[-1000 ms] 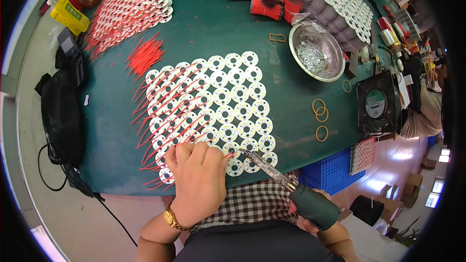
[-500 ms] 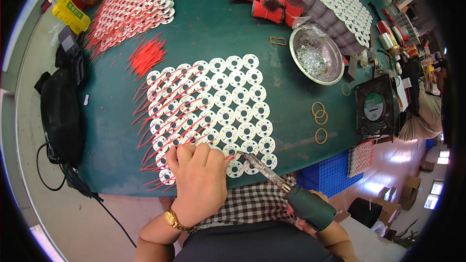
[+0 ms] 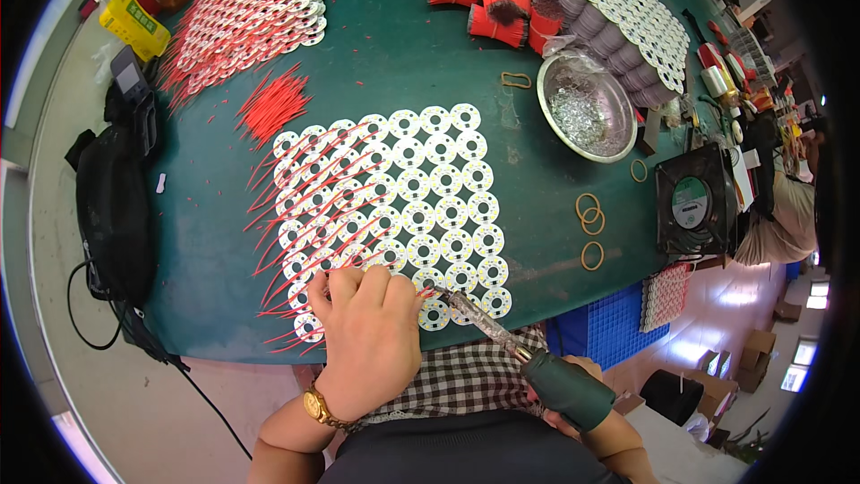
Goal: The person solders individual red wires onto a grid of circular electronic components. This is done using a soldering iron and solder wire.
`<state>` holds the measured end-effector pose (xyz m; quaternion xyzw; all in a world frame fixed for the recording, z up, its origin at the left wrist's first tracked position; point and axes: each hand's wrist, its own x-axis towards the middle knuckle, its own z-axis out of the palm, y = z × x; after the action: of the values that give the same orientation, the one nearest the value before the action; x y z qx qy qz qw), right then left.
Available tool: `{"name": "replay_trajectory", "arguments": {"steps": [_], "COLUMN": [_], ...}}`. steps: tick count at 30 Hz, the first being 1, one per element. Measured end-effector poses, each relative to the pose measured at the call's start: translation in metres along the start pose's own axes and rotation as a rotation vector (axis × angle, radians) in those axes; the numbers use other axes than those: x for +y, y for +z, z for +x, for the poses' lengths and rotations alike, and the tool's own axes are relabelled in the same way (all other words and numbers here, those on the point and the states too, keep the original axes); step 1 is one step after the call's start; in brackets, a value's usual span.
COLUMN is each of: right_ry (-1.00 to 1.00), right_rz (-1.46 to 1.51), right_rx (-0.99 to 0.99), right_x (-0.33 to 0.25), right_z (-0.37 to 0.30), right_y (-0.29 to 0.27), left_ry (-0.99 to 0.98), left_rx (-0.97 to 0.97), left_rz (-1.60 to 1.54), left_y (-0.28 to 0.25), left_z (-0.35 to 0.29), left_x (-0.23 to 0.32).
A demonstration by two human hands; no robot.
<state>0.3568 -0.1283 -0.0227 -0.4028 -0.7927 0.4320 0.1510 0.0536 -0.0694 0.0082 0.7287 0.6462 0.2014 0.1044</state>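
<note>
Right hand: wrapped round the soldering iron, just over the checked cloth; a slack grip could drop hot metal onto it.
Left hand: fingers bunched low over the sheet, a red wire poking out at the fingertips; the pinch itself is hidden, but it looks gripped.
Iron tip: right beside that wire, and that's tight! One small slip could burn a finger or melt the wire's coating.
Round boards: flat in one sheet on the green table, left hand over the near rows; a palm nudge could slide the lot off line.
Fanned wires: trailing leftward, easily snagged by a sleeve or wrist, perhaps pulled loose.
Loose wires: heaped past the sheet; a careless reach could scatter them.
</note>
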Motion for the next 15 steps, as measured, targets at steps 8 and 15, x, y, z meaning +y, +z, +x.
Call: {"name": "replay_trajectory", "arguments": {"steps": [8, 15], "right_ry": [-0.097, 0.039], "right_rz": [0.026, 0.136], "right_rx": [0.073, -0.066], "right_x": [0.009, 0.001], "right_z": [0.0, 0.002], "right_y": [0.004, -0.005], "left_ry": [-0.008, -0.004], "left_rx": [-0.01, -0.025], "left_rz": [0.012, 0.019], "left_y": [0.0, -0.001], "left_z": [0.001, 0.001], "left_x": [0.002, 0.002]}}
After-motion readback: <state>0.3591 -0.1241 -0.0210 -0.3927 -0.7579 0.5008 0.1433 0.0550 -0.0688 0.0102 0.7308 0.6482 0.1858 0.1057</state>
